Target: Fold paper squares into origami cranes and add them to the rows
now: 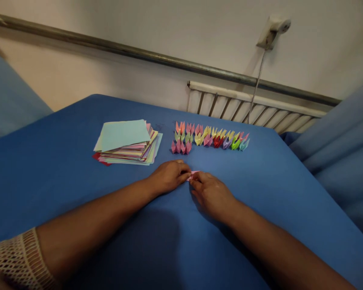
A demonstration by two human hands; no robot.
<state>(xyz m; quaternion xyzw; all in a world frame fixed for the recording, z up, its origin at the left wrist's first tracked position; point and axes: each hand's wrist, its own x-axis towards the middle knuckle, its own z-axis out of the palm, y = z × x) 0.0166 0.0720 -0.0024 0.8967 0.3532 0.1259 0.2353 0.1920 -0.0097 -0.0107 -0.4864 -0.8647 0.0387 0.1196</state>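
Paper [194,172] between left grip [170,176], right grip [213,194].

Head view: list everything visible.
Pink paper: one, pink, picture centre
Paper stack: one, multicoloured, left of centre
Paper figures: many, multicoloured, rows beyond pink paper
Table cover: one, blue, beneath paper
Wall: one, off-white, behind
Rail: one, grey, along wall
Radiator: one, whitish, below rail
Wall fitting: one, whitish, upper right
Cord: one, pale, below fitting
Cloths: two, blue, side edges
Sleeve: one, cream, lower left
Left hand: one, bare, pink paper's left end
Right hand: one, bare, pink paper's right end
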